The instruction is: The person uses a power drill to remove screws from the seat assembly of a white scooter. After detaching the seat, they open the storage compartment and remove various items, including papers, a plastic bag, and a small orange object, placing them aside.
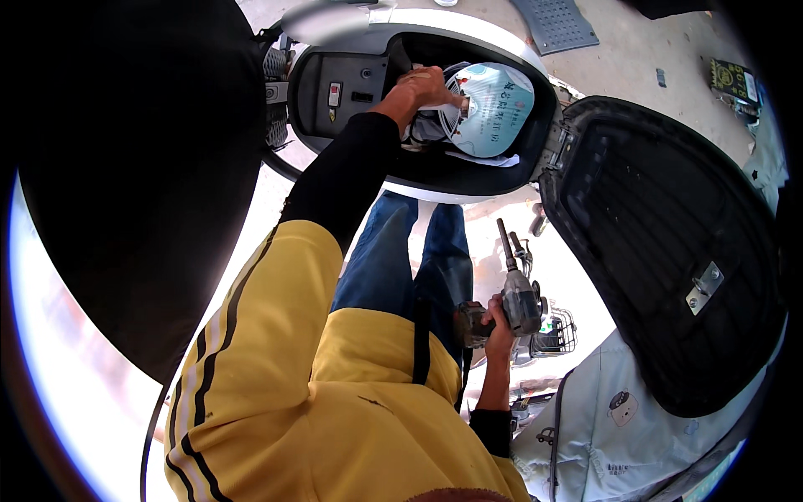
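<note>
My left hand [425, 86] reaches into the open under-seat storage box [351, 125] of a scooter. Its thumb lies on a light blue hand fan [500, 113] near the white ribs, and the other fingers are partly hidden as they close around the fan's near edge. The fan rests tilted over dark and pale items in the box. Low on the right, my right hand [499, 325] is wrapped around the grip of a cordless impact wrench [523, 306]. A long socket points up and away from it, and its battery sits left of the hand.
The raised black scooter seat [661, 251], with a metal latch plate [704, 288], hangs open at right. Below it is a pale patterned cover [619, 418]. A large black shape fills the left. A grey mat [556, 25] and a dark printed box [734, 81] lie on the ground.
</note>
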